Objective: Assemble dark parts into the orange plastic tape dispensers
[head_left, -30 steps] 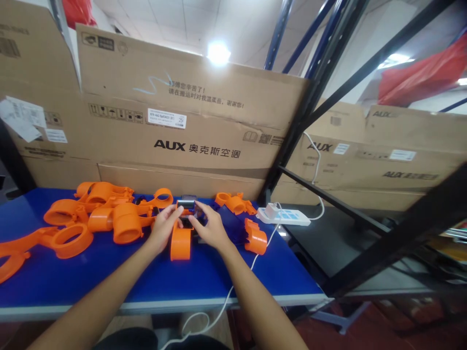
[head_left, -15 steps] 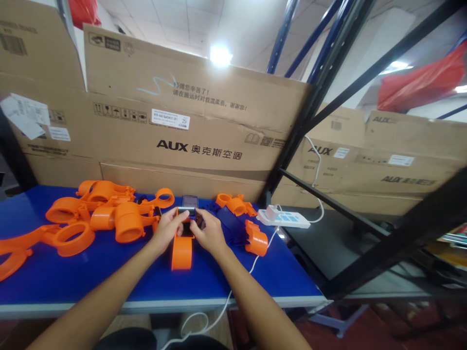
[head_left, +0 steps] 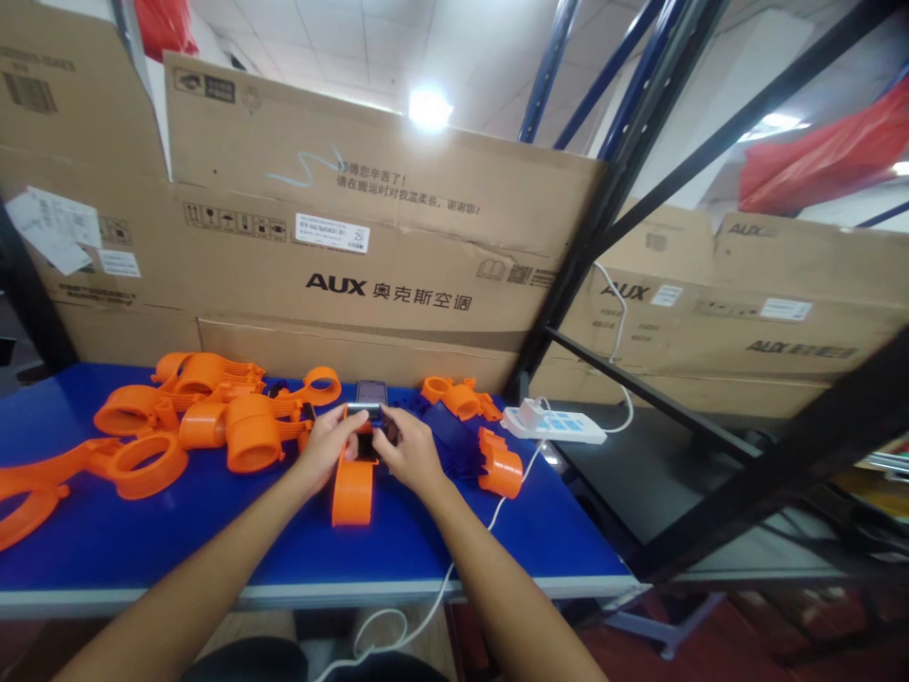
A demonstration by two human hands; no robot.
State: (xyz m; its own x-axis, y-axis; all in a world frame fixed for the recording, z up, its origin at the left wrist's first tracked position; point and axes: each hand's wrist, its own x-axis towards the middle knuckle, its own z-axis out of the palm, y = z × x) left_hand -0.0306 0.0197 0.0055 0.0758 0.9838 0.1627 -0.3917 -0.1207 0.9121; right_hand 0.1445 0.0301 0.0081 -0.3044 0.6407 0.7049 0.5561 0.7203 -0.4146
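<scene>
In front of me, over the blue tabletop, my left hand [head_left: 327,449] is closed on an orange plastic ring holder [head_left: 353,493], thumb on top. Its round cuff hangs down toward me. At its upper end, between my hands, sits a small piece with a silvery top [head_left: 364,410] and a dark body. My right hand [head_left: 410,450] is closed at the right side of that piece, thumb and fingers bent together; what they pinch is partly hidden. Just behind my hands lies a phone-like device with a grey screen [head_left: 371,391].
Many orange ring holders [head_left: 254,436] lie piled at left. Dark blue pieces [head_left: 451,436] and more orange parts [head_left: 501,466] sit at right. A white power strip [head_left: 561,423] with a cable [head_left: 497,511] rests by the black rack post. Large cardboard boxes [head_left: 398,237] stand behind.
My right thumb and fingers have shifted slightly at the dark piece. Both hands otherwise keep the same place and hold.
</scene>
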